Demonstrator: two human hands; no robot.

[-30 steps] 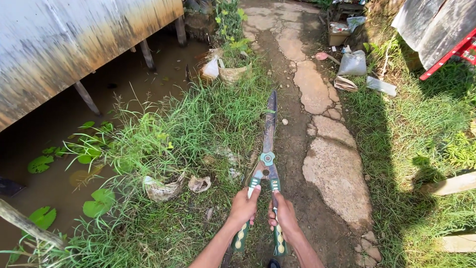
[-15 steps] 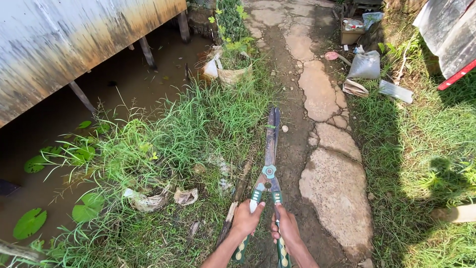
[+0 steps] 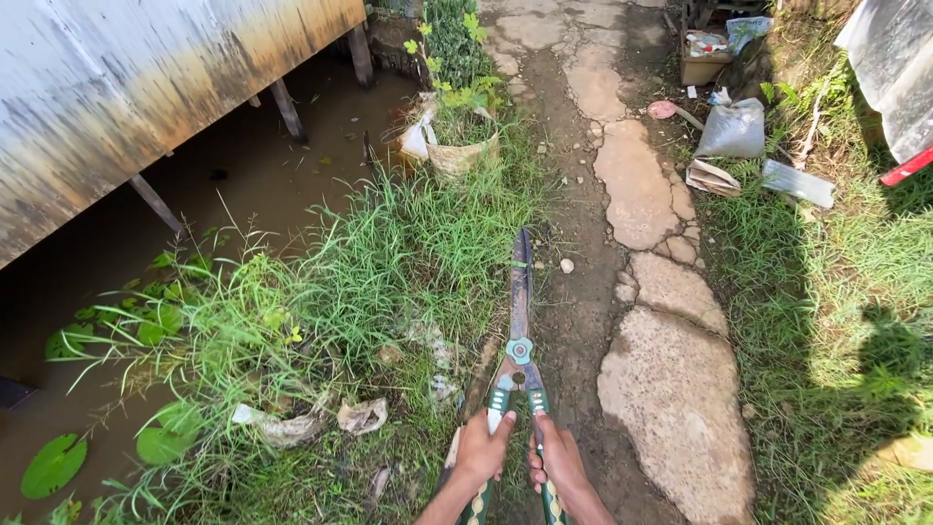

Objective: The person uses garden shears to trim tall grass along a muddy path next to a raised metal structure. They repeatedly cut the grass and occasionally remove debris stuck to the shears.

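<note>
Both of my hands grip a pair of long garden shears (image 3: 521,301) with rusty blades and green handles. My left hand (image 3: 483,449) wraps the left handle and my right hand (image 3: 559,460) wraps the right one. The blades are together and point away from me along the edge between tall grass (image 3: 369,282) and a muddy stone path (image 3: 651,292). The blade tips lie beside the grass clump, near a small pebble on the dirt.
Muddy water (image 3: 146,262) with lily pads lies to the left under a rusty metal wall (image 3: 126,87) on wooden posts. A planted sack (image 3: 462,146) stands ahead. Bags, litter and a box (image 3: 734,126) sit right of the path, with grass beyond.
My view has moved forward along the path and tilted slightly. The shears stay closed in both hands, pointing the same way.
</note>
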